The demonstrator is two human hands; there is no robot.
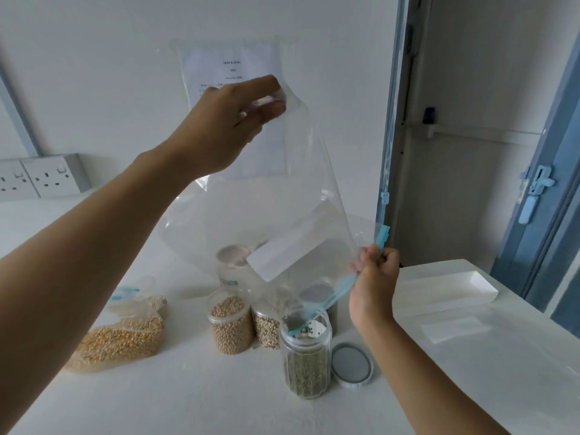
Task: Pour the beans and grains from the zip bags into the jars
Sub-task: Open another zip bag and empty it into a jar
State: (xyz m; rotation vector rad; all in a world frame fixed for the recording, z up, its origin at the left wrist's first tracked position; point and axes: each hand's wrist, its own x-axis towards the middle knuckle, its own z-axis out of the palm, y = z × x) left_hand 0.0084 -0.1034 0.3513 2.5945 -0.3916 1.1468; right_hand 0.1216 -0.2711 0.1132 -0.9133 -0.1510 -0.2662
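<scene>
Tail of one pour: our left hand (232, 120) pinches the raised bottom corner of the clear zip bag (251, 221) while our right hand (373, 274) grips its blue zip edge, steering the mouth into the open jar of green beans (307, 362). The bag hangs limp and nearly empty, with a few beans at its mouth; next, we judge, a gentle shake should clear them.

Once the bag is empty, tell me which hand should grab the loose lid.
Probably right. The right hand pinches the zip bag by its blue edge, close above the lid; the left hand grips its bottom corner high up.
</scene>
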